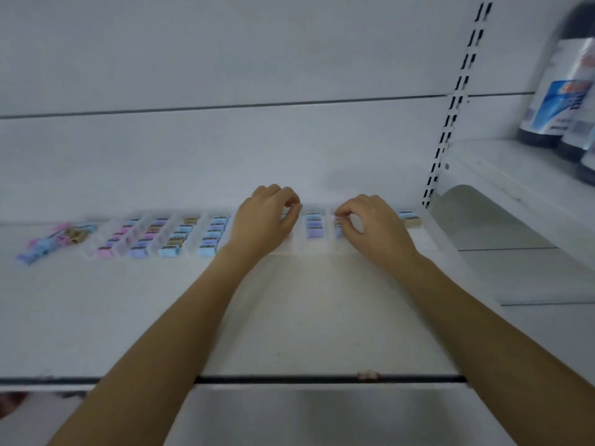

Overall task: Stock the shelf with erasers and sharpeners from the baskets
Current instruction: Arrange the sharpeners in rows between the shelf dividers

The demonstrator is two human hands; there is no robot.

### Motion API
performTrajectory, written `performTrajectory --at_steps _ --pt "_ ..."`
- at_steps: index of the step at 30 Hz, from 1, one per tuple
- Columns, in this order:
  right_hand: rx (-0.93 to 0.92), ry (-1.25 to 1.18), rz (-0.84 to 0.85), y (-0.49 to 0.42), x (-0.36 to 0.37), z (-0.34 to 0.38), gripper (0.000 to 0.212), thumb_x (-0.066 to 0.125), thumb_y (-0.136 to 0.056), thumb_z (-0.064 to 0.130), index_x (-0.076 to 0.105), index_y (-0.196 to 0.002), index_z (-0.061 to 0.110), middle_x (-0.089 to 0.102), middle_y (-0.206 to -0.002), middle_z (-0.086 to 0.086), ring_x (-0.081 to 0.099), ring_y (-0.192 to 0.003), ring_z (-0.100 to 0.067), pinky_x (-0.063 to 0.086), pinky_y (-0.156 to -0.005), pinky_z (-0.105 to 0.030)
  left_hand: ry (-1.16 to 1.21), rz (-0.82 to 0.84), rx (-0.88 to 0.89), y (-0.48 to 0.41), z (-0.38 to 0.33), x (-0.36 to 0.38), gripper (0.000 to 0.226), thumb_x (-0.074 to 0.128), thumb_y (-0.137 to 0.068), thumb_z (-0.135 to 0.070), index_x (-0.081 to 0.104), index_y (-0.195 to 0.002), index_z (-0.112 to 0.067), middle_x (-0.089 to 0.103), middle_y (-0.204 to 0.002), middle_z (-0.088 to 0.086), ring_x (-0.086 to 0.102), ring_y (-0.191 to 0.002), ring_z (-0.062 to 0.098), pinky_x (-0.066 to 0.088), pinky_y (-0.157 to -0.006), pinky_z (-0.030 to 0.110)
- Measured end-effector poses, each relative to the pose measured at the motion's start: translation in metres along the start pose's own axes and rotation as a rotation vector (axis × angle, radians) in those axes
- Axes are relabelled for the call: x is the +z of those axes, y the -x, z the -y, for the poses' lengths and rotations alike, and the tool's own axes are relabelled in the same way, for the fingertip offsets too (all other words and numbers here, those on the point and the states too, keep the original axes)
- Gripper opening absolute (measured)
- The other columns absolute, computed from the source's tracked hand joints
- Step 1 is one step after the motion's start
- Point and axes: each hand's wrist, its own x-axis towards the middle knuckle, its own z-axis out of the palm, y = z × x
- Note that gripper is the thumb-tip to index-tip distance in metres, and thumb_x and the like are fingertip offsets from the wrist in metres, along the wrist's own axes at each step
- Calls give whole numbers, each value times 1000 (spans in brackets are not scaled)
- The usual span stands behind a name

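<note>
- A white shelf (289,317) runs back to a plain white back panel (225,59). A slotted upright (450,123) closes it on the right, and beyond that stand dark bottles (560,91) with blue-and-white labels.
- The pastel sharpeners (180,239) sit at the rear of the shelf, filed front to back in lanes between clear dividers (193,233), probably so that each column stays straight and faces the shopper.
- A loose heap (51,243) lies unsorted at the far left, likely waiting for a lane.
- The lanes on the left look full. The short column (314,225) between the hands and the pair (409,218) at the far right are only started, so the filling seems to move rightward.
- The left hand (267,217) has its fingers curled in toward the thumb over a lane; whether it holds anything cannot be told.
- The right hand (370,223) pinches a blue sharpener (339,231) between thumb and fingertips, low in its lane, apparently seating it in line.
- No baskets are in view.
</note>
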Motion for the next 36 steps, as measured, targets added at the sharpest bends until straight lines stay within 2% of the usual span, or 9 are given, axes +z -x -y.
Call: performTrajectory --at_steps 5,8,10,12,15,18,26,32,36 --pt "-192 -150 66 10 7 27 17 54 -81 10 67 -91 8 67 -92 -4 53 -90 -18 35 -78 -21 -69 74 11 12 10 -44 19 47 -94 -27 62 -99 -17 60 -98 -1 53 -95 17 38 -74 28" --pt "-300 -179 112 15 11 44 20 52 -79 16 68 -91 12 68 -92 1 51 -92 -11 35 -82 -17 -126 85 -73 36 20 -68 19 47 -94 -27 62 -99 -17 59 -98 -2 53 -95 17 41 -76 29" --pt "-397 -158 155 16 11 57 19 53 -79 15 68 -91 11 68 -92 0 53 -91 -12 37 -83 -20 -173 96 -127 55 29 -83 20 47 -94 -28 62 -100 -16 59 -99 0 54 -96 18 39 -75 28" --pt "-472 -136 230 13 10 75 19 54 -82 15 67 -96 12 68 -97 0 58 -93 -18 41 -84 -27 -225 106 -177 72 38 -101 21 46 -94 -28 61 -101 -16 59 -100 0 54 -97 19 38 -73 27" --pt "-537 -137 360 8 11 108 21 54 -89 16 64 -107 15 65 -106 2 58 -94 -14 41 -84 -24 -306 98 -221 95 51 -130 22 45 -95 -28 61 -103 -15 59 -101 2 55 -96 21 37 -71 28" --pt "-575 -160 431 4 19 144 20 52 -90 19 62 -107 19 63 -104 6 58 -90 -12 40 -77 -21 -381 88 -239 119 65 -155 23 43 -95 -29 61 -103 -17 59 -102 -1 55 -95 19 33 -69 25" --pt "-695 -115 570 1 62 245 22 47 -92 24 60 -111 23 62 -105 6 57 -93 -11 46 -80 -27 -341 47 -346 177 115 -230 20 46 -94 -28 60 -102 -17 57 -95 -4 55 -90 17 45 -75 30" --pt "-715 -110 568 2 93 326 24 46 -93 25 57 -114 24 60 -108 7 54 -94 -10 45 -83 -26 -378 52 -312 210 161 -281 19 46 -93 -26 60 -101 -16 57 -98 -3 54 -90 15 38 -72 26" --pt "-681 -76 546 5 111 360 26 47 -93 26 56 -116 22 58 -112 7 53 -99 -11 43 -83 -26 -292 41 -357 233 198 -295 16 48 -93 -21 60 -101 -16 57 -98 -3 51 -87 12 39 -74 25"
